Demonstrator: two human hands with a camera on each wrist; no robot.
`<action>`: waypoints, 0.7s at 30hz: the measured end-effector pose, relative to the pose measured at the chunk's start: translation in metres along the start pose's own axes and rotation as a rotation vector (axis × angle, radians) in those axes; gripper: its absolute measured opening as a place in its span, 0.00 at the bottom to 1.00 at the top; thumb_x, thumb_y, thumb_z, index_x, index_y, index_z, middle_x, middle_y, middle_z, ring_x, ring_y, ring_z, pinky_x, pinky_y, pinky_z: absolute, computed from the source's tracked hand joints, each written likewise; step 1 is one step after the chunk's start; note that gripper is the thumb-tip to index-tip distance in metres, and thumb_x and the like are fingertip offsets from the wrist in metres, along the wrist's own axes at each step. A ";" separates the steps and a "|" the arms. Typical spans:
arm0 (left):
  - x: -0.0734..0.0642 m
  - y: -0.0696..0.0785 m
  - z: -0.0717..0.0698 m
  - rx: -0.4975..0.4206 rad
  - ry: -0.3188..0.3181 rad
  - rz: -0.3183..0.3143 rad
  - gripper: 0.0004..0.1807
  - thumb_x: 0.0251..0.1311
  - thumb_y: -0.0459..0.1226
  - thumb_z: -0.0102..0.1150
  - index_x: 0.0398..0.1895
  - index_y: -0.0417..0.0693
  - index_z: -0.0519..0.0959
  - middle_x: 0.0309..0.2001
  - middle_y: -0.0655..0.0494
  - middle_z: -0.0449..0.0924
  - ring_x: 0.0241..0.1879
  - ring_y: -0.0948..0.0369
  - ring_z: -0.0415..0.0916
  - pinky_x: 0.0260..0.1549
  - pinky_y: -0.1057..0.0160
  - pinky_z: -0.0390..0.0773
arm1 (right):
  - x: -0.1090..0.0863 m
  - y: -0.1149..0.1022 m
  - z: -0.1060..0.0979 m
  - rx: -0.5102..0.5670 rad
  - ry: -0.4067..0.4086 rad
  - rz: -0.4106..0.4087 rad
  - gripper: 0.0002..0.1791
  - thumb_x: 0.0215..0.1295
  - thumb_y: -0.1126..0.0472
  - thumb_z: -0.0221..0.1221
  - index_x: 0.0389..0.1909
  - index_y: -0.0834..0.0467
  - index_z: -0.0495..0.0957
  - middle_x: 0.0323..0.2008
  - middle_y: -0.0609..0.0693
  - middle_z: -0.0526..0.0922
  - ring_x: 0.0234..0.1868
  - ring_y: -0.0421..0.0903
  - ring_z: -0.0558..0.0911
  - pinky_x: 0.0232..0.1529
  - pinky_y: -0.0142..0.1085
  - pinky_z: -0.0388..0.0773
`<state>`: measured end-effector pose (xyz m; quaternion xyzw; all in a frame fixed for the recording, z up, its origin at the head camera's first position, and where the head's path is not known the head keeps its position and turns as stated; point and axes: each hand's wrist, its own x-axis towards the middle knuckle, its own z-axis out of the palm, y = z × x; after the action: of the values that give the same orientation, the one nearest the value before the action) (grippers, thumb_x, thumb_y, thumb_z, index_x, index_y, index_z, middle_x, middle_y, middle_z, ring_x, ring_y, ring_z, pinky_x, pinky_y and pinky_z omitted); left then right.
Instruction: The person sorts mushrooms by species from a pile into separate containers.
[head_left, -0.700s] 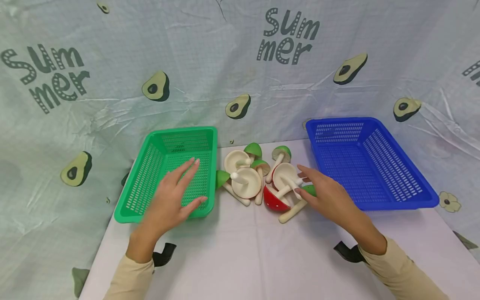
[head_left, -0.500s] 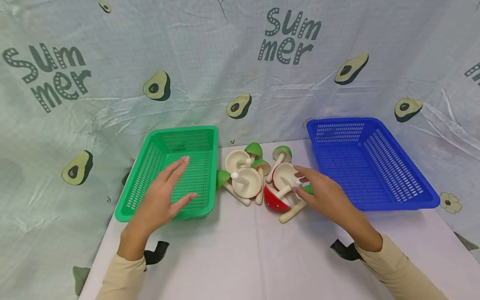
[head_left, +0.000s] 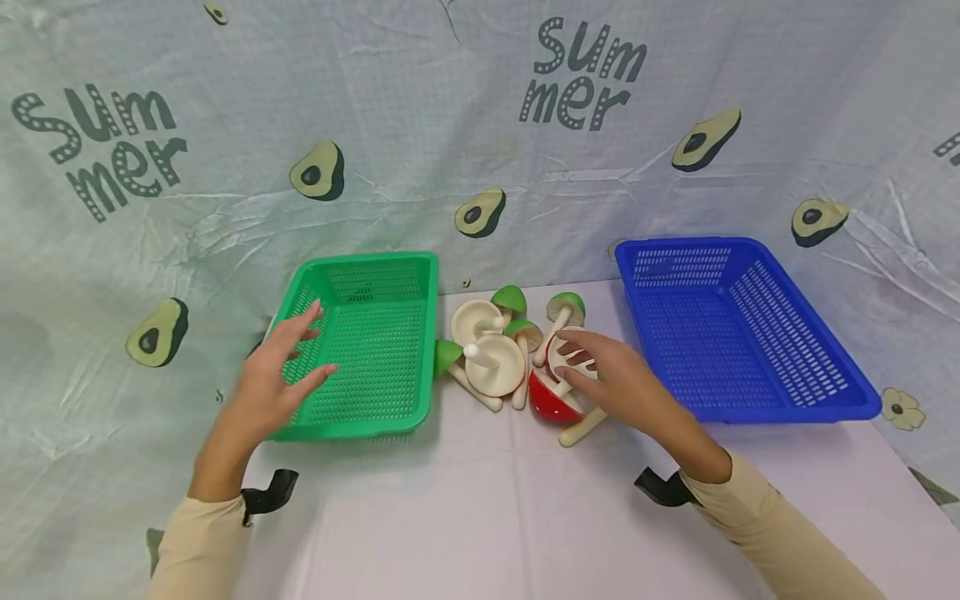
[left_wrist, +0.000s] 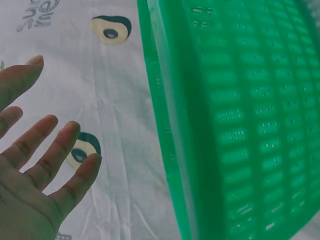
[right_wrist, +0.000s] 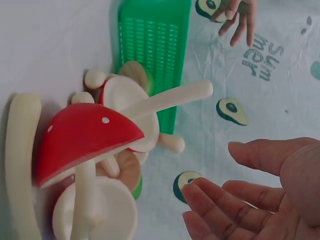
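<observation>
My left hand (head_left: 266,375) hovers over the left side of the green basket (head_left: 431,333), fingers spread and holding nothing. In the left wrist view its fingers (left_wrist: 55,150) stand apart from the basket wall. Toy mushrooms lie in a cluster between the two baskets. My right hand (head_left: 618,375) is above the cluster's right side, its fingers slightly bent around nothing. Under it are a red-capped mushroom with white dots (head_left: 553,402) and a pale stem (head_left: 581,427) whose cap is hidden. Farther left lie upturned mushrooms with cream undersides (head_left: 504,379) and several green-capped mushrooms (head_left: 510,298).
A blue basket (head_left: 780,412) stands to the right, with nothing visible inside. Nothing shows inside the green basket either. The white-covered table (head_left: 465,508) stretches toward me. A cloth printed with avocados (head_left: 390,108) hangs right behind the baskets.
My left hand has moved left across the green basket. My right hand has shifted slightly left over the mushrooms and now hides a green cap. Mushrooms and baskets have stayed put.
</observation>
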<state>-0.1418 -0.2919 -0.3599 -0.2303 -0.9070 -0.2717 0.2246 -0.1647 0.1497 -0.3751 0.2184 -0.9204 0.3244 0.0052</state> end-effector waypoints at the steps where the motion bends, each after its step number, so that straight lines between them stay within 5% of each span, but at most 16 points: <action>1: -0.001 -0.003 -0.002 0.000 -0.004 -0.021 0.53 0.46 0.25 0.71 0.75 0.54 0.55 0.66 0.49 0.67 0.56 0.53 0.72 0.49 0.79 0.66 | 0.002 -0.001 0.001 0.016 -0.007 -0.001 0.28 0.63 0.57 0.63 0.64 0.57 0.70 0.49 0.53 0.82 0.47 0.49 0.83 0.47 0.46 0.80; 9: -0.011 -0.023 -0.014 -0.036 -0.030 -0.209 0.47 0.55 0.28 0.66 0.75 0.63 0.54 0.67 0.47 0.65 0.57 0.47 0.70 0.46 0.46 0.73 | 0.016 -0.007 0.012 0.116 -0.038 -0.044 0.24 0.64 0.61 0.61 0.62 0.57 0.72 0.45 0.50 0.83 0.45 0.46 0.83 0.47 0.44 0.80; 21: -0.026 -0.058 -0.020 -0.030 -0.052 -0.409 0.37 0.64 0.35 0.59 0.75 0.50 0.56 0.64 0.36 0.64 0.59 0.38 0.65 0.47 0.35 0.69 | 0.035 -0.015 0.025 0.209 -0.090 -0.033 0.21 0.66 0.57 0.59 0.59 0.57 0.76 0.42 0.49 0.85 0.40 0.44 0.83 0.41 0.35 0.80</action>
<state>-0.1469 -0.3554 -0.3812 -0.0515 -0.9362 -0.3192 0.1375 -0.1868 0.1101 -0.3810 0.2472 -0.8771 0.4084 -0.0537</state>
